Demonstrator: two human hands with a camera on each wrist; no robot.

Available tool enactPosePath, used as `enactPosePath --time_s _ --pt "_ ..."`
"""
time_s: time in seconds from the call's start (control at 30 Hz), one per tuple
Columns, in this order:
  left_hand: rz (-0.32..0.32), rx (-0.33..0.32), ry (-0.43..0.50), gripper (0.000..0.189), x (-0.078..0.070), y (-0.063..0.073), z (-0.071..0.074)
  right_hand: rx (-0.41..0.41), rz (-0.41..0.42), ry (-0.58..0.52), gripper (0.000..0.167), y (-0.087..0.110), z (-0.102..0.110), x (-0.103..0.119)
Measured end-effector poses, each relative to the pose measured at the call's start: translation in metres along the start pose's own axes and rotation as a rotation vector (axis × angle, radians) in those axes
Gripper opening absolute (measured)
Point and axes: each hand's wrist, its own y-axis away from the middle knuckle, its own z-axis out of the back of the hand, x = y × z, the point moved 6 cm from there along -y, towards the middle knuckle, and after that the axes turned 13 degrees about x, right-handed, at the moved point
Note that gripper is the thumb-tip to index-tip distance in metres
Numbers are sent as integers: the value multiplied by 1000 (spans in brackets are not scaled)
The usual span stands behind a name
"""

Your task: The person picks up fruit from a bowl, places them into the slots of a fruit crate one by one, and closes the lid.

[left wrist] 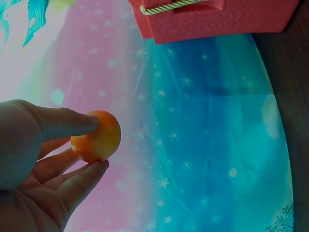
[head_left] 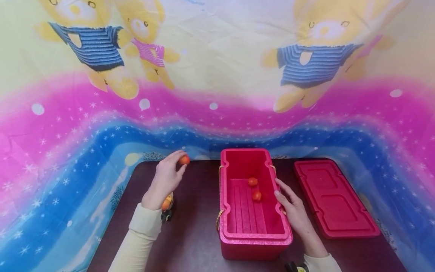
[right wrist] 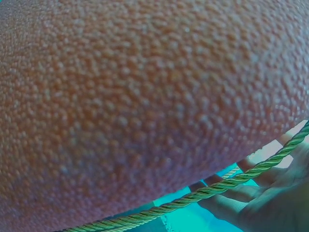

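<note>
My left hand (head_left: 167, 177) is raised over the left part of the table. It pinches a small orange-red tomato (left wrist: 104, 137) between thumb and fingertips, as the left wrist view shows up close. Two more small tomatoes (head_left: 256, 195) lie on the ribbed floor of a red foam box (head_left: 253, 240), whose top is uncovered. Resting against the box's right side is my right hand (head_left: 295, 209), its fingertips right at the rim. In the right wrist view those fingers lie beside the gold rope (right wrist: 231, 182) along the box's textured wall.
A red lid (head_left: 340, 200) lies flat on the dark table (head_left: 200, 211), right of the box. Partly hidden behind my left wrist is a small container holding orange fruit (head_left: 166, 203). A printed cloth with bears (head_left: 217, 83) hangs behind the table.
</note>
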Motion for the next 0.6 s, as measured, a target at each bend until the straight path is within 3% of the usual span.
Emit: enactPosePath --time_s 0.6 --pt "-99 -42 9 42 -31 -17 -5 2 5 -6 58 0 0 1"
